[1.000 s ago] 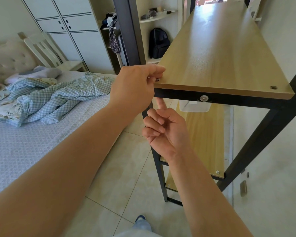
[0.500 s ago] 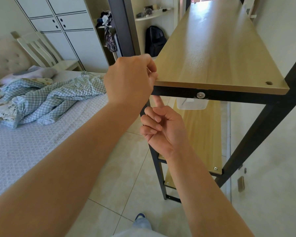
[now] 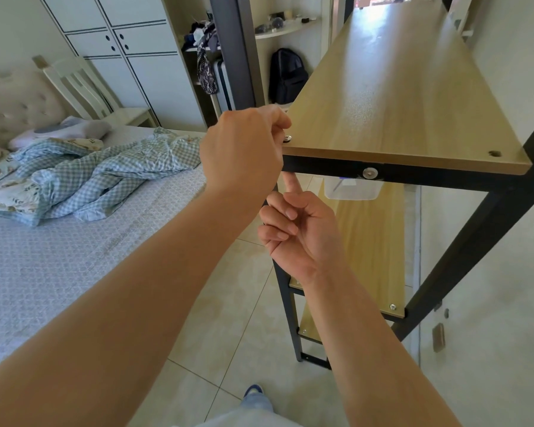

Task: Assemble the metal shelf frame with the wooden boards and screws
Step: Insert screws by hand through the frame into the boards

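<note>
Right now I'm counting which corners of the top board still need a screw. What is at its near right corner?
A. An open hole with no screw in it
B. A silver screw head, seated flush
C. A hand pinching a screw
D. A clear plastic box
A: the near right corner hole of the top board is dark and open, while the left hand is at the screw at the near left corner.

The top board (image 3: 398, 97) is pale wood-grain, smooth, with a soft sheen at the far end. The frame (image 3: 438, 180) is matt black metal. The screw (image 3: 287, 138) at the near left corner and the bolt (image 3: 370, 173) on the rail are shiny silver metal. The tub (image 3: 352, 189) beneath is clear plastic. The quilt (image 3: 99, 177) is crumpled checked cloth. The floor (image 3: 228, 303) is glossy tile.
</note>
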